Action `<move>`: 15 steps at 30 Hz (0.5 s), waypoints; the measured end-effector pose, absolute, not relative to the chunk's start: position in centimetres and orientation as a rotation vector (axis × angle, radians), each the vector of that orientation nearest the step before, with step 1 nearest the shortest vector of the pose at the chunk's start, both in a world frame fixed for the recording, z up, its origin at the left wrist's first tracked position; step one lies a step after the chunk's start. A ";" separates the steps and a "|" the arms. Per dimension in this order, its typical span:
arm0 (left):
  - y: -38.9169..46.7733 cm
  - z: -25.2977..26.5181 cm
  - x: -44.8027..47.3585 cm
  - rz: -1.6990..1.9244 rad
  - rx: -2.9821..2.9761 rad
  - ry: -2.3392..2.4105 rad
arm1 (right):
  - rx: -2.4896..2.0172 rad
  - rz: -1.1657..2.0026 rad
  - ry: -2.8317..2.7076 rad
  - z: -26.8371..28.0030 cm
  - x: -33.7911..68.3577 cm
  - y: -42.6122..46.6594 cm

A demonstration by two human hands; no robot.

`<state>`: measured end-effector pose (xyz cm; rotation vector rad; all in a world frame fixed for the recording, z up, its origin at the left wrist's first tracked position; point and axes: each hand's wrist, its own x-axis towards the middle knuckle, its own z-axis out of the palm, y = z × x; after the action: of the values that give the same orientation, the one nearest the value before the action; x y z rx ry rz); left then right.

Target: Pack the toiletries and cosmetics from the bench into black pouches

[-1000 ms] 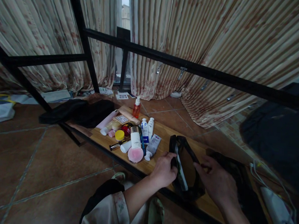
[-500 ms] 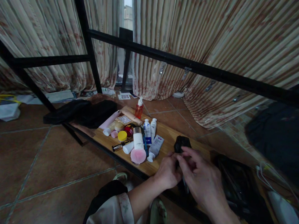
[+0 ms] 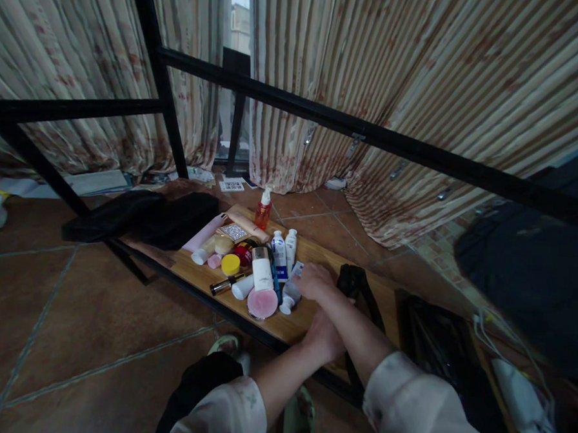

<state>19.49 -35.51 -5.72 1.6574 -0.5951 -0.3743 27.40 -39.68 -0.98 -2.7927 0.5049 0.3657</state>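
Observation:
My right hand (image 3: pixel 313 281) reaches across my left wrist, its fingers closed on a pale grey squeeze tube (image 3: pixel 289 295) lying at the right of a group of cosmetics. My left hand (image 3: pixel 325 338) is at the edge of a black bag (image 3: pixel 352 281), most of its fingers hidden behind my right forearm. Beside the tube are two white-and-blue tubes (image 3: pixel 280 256), a white bottle (image 3: pixel 262 270) and a round pink compact (image 3: pixel 262 303). Further left lie a yellow-lidded jar (image 3: pixel 230 264), a glittery palette (image 3: pixel 234 232) and a pink tube (image 3: pixel 205 231).
The things lie on a narrow wooden bench (image 3: pixel 307 317) with a black metal frame (image 3: pixel 285 100) above. An orange spray bottle (image 3: pixel 263 209) stands by its far edge. Black cloth (image 3: pixel 182 220) covers the left end; a black plastic bag (image 3: pixel 437 347) lies right. Striped curtains (image 3: pixel 302 49) hang behind.
My right hand has left the black bag and moved left, over my left arm, to the grey tube. My left hand stays by the bag. The view has shifted slightly.

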 end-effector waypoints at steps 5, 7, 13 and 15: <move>-35.9 -7.3 19.3 -0.360 1.587 -0.646 | -2.688 0.462 0.672 -3.5 28.5 -39.6; -36.0 -7.9 19.1 -0.364 1.551 -0.643 | -2.651 0.466 0.733 -4.3 28.4 -39.3; -36.6 -9.9 18.4 -0.386 1.471 -0.677 | -2.551 0.414 0.915 -5.5 28.1 -38.8; -36.8 -10.3 18.2 -0.416 1.491 -0.658 | -2.542 0.377 0.943 -5.5 28.1 -38.9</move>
<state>18.25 -36.76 -10.33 1.4913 -0.6575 -0.4158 28.08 -38.89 -5.54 -2.5420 0.9431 0.3771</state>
